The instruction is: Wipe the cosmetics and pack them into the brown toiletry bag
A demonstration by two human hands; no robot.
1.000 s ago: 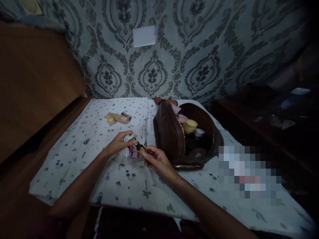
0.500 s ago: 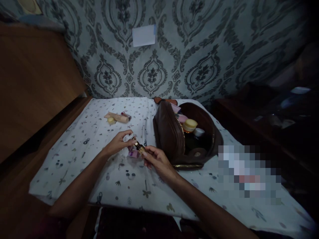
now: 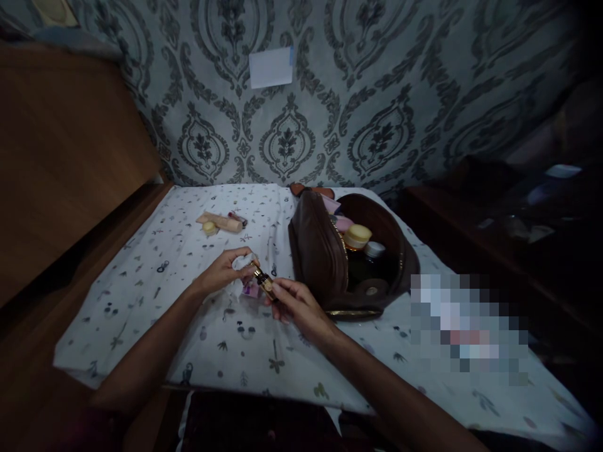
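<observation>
My right hand (image 3: 294, 304) pinches a small gold and dark bottle (image 3: 263, 280) and tilts it toward the left. My left hand (image 3: 225, 272) is closed on a crumpled white tissue (image 3: 245, 262) pressed against the bottle's top end. A small pink item (image 3: 252, 290) lies on the patterned white cloth (image 3: 155, 282) just under both hands. To the right of my hands stands an open brown cosmetics bag (image 3: 325, 251) with several jars and lids inside.
A beige tube with a small round lid (image 3: 217, 223) lies on the cloth at the back left. A wooden panel (image 3: 61, 157) stands on the left, patterned wallpaper with a white note (image 3: 271, 67) behind. A dark cabinet (image 3: 494, 226) is on the right.
My hands and the bottle stay almost in place; the bottle has tilted slightly more upright against the tissue. The view has shifted a touch.
</observation>
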